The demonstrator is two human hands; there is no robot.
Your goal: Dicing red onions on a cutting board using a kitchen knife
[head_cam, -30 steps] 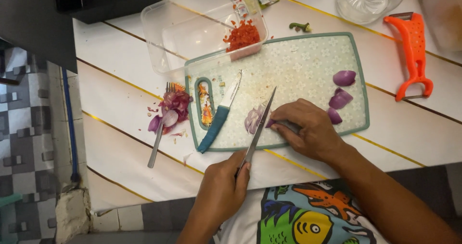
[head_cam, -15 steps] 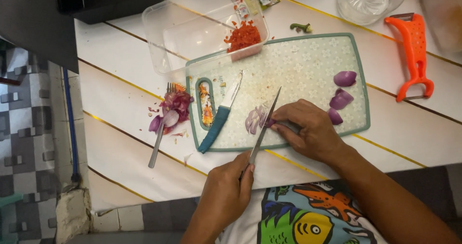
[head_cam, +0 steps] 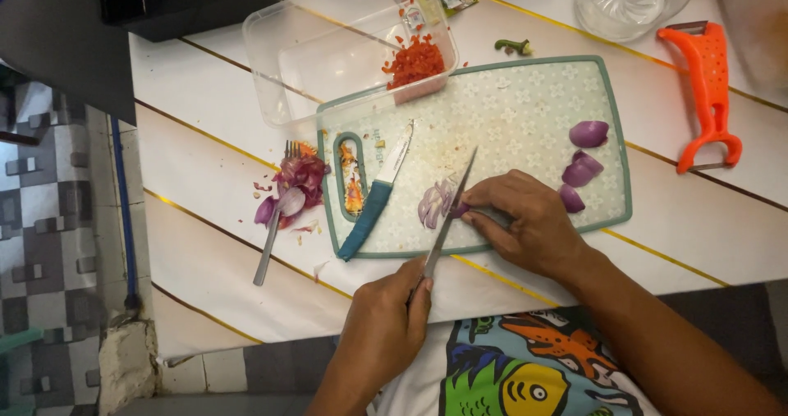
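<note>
My left hand [head_cam: 386, 321] grips the handle of a slim steel knife [head_cam: 447, 219], whose blade points up across a pale green patterned cutting board [head_cam: 509, 112]. My right hand [head_cam: 525, 223] presses a piece of purple shallot against the board right beside the blade. Thin shallot slices [head_cam: 433, 202] lie just left of the blade. Three larger shallot pieces [head_cam: 584, 157] sit on the board's right side, past my right hand.
A teal-handled knife [head_cam: 373, 202] lies on the board's left. Shallot peels and a fork [head_cam: 279, 211] rest on the white table beside it. A clear tub [head_cam: 328, 55] holds chopped red chilli [head_cam: 414, 59]. An orange peeler [head_cam: 710, 87] and a glass juicer [head_cam: 628, 1] are at the upper right.
The knife blade has shifted slightly along the shallot between cuts. Both hands stay in nearly the same place.
</note>
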